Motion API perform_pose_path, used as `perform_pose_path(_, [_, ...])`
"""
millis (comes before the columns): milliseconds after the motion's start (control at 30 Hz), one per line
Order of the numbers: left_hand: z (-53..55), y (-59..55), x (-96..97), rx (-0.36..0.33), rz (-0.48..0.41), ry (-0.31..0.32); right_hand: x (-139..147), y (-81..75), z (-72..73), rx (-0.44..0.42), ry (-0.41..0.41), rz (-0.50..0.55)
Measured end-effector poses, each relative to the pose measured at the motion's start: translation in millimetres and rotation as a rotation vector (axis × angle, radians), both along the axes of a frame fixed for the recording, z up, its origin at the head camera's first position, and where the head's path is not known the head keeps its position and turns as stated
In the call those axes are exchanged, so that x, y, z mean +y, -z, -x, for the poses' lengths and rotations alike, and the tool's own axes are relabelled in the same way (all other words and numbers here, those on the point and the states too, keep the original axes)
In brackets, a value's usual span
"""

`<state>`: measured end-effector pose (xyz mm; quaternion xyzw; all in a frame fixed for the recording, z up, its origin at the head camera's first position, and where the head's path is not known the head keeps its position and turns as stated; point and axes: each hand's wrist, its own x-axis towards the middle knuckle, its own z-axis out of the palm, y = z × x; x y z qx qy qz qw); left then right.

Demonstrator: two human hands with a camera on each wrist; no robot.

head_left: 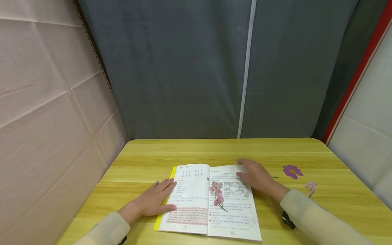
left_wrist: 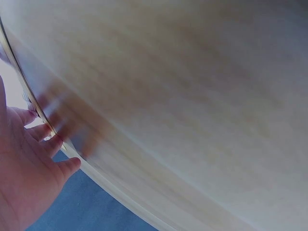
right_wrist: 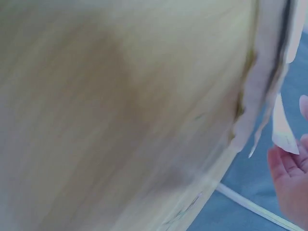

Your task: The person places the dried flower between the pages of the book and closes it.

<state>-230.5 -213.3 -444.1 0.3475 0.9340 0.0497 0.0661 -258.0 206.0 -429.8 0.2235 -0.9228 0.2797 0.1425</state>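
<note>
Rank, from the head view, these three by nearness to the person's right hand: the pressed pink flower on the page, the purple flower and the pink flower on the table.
From the right hand:
1. Purple flower, on the table to its right.
2. Pressed pink flower, on the book's page to its left.
3. Pink flower, table, farther right.

Left hand (head_left: 154,200) lies flat; right hand (head_left: 257,177) loosely curled.

Open book (head_left: 208,202): printed text on both pages, too small to read.
</note>
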Motion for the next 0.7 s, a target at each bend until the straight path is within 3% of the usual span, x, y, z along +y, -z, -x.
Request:
perform_pose_path(233, [0.0,-2.1,1.1,0.0,0.001,0.003,-10.0,-17.2,-5.5,-0.205,0.066,0.362])
perform_pose_path(367, [-0.5,-3.1,1.5,-0.002,-0.002,0.002,-12.1,-29.0,-7.4,-0.268,0.14,0.45])
perform_pose_path(533, [-1.5,-2.9,1.9,0.001,0.001,0.003,-13.6,-39.9,-10.2,-0.44,0.198,0.591])
perform_pose_path(700, [-0.9,-1.9,1.5,-0.002,-0.01,0.005,-21.6,-45.3,-17.2,-0.602,0.138,0.795])
